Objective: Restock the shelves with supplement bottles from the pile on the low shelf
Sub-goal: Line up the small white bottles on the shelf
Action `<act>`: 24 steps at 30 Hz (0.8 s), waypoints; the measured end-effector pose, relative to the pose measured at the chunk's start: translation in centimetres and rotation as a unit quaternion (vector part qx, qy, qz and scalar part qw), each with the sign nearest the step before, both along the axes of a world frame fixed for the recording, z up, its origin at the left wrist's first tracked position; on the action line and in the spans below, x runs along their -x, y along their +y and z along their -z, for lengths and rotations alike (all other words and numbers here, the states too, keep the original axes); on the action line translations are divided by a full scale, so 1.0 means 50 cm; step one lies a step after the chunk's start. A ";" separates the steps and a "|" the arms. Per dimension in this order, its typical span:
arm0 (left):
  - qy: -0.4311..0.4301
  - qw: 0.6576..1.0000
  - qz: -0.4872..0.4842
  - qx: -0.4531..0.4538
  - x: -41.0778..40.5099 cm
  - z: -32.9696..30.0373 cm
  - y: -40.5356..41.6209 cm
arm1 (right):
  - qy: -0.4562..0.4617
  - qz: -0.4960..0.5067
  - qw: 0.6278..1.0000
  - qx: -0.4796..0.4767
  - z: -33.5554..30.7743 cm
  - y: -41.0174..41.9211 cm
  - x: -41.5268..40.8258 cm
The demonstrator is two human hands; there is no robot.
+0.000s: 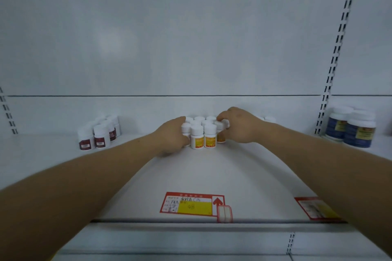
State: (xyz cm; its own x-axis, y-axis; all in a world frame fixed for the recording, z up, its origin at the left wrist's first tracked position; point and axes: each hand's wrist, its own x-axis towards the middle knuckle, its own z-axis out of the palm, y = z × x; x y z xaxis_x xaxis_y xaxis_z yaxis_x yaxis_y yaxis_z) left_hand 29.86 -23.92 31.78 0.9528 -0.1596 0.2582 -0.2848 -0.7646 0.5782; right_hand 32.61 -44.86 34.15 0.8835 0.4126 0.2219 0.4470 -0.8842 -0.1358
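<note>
Shelf: a white shelf (201, 176) at chest height carries three separate groups of bottles, with wide bare stretches between them.
Orange-label bottles: a tight cluster of white-capped supplement bottles (201, 131) stands at the middle back of the shelf, in rows running toward the back panel; all upright as far as can be seen.
Left hand: the left hand (172, 136) presses against the left side of the cluster, fingers curled round the front-left bottle.
Right hand: the right hand (237, 125) is at the right side of the cluster, its grip closed round the cap of a bottle (221, 133) at the front-right corner.
Step in hand: probably setting that bottle into the row and squaring the block between both hands.
Done so far: one orange-label block, a smaller group of dark-red-label bottles (99, 133) to the left, and larger blue-label bottles (350, 129) at the far right.
Left to do: much of this shelf is unfilled; the supply pile on the low shelf is out of view, so what remains there cannot be told.
Price tags: a red and yellow tag (192, 204) sits on the front edge, another (316, 207) to its right.
</note>
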 end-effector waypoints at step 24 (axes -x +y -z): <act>-0.027 0.996 -0.081 -0.010 -0.027 0.009 0.003 | -0.023 0.015 0.999 -0.025 0.009 -0.029 -0.004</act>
State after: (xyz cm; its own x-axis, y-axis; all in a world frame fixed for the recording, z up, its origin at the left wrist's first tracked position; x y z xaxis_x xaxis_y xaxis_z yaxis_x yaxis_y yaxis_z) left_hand 31.19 -23.77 31.31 0.9513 -0.0101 0.3080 -0.1863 -0.8149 0.5489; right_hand 32.80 -46.32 33.68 0.8839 0.3731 0.2819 0.4267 -0.8901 -0.1600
